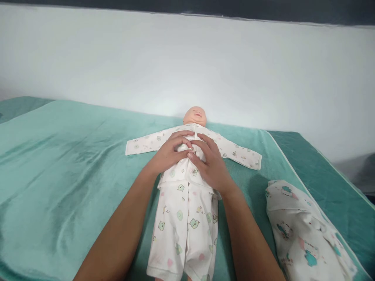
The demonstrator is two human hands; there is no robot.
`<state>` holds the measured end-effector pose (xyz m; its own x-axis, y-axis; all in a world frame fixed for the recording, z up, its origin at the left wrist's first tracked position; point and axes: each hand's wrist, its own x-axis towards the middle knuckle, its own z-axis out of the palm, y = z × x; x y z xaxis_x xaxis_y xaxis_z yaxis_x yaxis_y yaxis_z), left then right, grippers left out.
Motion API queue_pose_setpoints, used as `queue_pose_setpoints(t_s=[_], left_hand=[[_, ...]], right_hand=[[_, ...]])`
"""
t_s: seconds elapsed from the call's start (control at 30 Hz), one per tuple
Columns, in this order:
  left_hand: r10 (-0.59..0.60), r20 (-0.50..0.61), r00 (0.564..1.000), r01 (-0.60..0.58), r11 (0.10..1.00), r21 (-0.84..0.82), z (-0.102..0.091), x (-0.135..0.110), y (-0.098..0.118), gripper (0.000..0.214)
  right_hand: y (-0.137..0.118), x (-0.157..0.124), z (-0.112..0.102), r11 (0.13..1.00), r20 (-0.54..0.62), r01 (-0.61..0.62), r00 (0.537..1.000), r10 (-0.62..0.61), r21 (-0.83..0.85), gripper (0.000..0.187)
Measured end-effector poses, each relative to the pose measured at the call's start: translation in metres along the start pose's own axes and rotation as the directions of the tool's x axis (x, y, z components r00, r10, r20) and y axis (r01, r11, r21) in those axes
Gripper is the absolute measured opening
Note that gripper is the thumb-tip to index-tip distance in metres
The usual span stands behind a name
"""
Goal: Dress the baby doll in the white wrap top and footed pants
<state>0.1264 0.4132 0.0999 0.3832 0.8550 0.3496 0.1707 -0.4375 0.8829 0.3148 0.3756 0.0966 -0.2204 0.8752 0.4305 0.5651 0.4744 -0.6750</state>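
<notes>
A baby doll [195,116] lies on its back with its head toward the wall. It wears a white long-sleeved top [240,154] with small printed animals, its sleeves spread out to both sides. Matching trousers [172,222] cover the legs, their waist under the top's hem. My left hand [172,150] and my right hand [209,160] meet over the doll's chest. Both are closed, thumbs and fingertips pinching the top's front along its middle opening. Whatever fastener lies between the fingertips is mostly hidden by them.
A teal blanket [73,175] with some creases covers the surface. To the right lies a bundled white printed cloth [304,230], near the blanket's pale edge. Darker green fabric [322,171] extends beyond it. A white wall [187,58] rises behind the doll.
</notes>
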Motion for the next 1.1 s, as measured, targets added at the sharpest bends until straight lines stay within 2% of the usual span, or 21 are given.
queue_pose_setpoints(t_s=[0.2,0.37,0.43,0.5,0.57,0.63,0.8,0.9,1.1], left_hand=[[0.022,-0.025,0.999,-0.023,0.998,-0.051,0.000,0.000,-0.002,0.013],[0.022,-0.071,0.997,-0.029,0.995,-0.097,0.001,0.000,-0.004,0.014],[0.007,-0.113,0.994,-0.020,0.993,-0.114,0.003,0.001,-0.004,0.016],[-0.023,-0.202,0.979,-0.007,0.990,-0.144,0.005,0.001,-0.005,0.018],[-0.066,-0.321,0.945,0.015,0.987,-0.159,0.007,0.002,-0.008,0.018],[-0.107,-0.439,0.892,0.037,0.986,-0.164,0.008,0.003,-0.011,0.016],[-0.197,-0.671,0.715,0.093,0.978,-0.188,0.006,0.006,-0.016,0.014],[-0.246,-0.726,0.642,0.127,0.968,-0.215,0.004,0.007,-0.017,0.011],[-0.281,-0.780,0.559,0.206,0.958,-0.198,-0.007,0.008,-0.025,0.002]], right_hand=[[-0.002,0.001,0.002,0.999,-0.039,-0.031,0.999,0.032,0.029,0.022],[0.002,0.002,0.005,0.984,-0.121,-0.054,0.990,0.076,0.172,0.011],[0.004,0.003,0.006,0.973,-0.137,-0.065,0.986,0.097,0.222,0.010],[0.005,0.003,0.007,0.967,-0.143,-0.076,0.983,0.113,0.241,0.012],[0.004,0.003,0.007,0.963,-0.170,-0.092,0.976,0.138,0.255,0.012],[0.002,0.003,0.008,0.954,-0.217,-0.110,0.960,0.175,0.280,0.013],[0.003,0.003,0.010,0.919,-0.292,-0.140,0.922,0.256,0.367,0.013],[0.005,0.003,0.010,0.896,-0.326,-0.132,0.901,0.287,0.425,0.013],[0.009,0.004,0.008,0.815,-0.360,-0.174,0.832,0.421,0.553,0.012]])
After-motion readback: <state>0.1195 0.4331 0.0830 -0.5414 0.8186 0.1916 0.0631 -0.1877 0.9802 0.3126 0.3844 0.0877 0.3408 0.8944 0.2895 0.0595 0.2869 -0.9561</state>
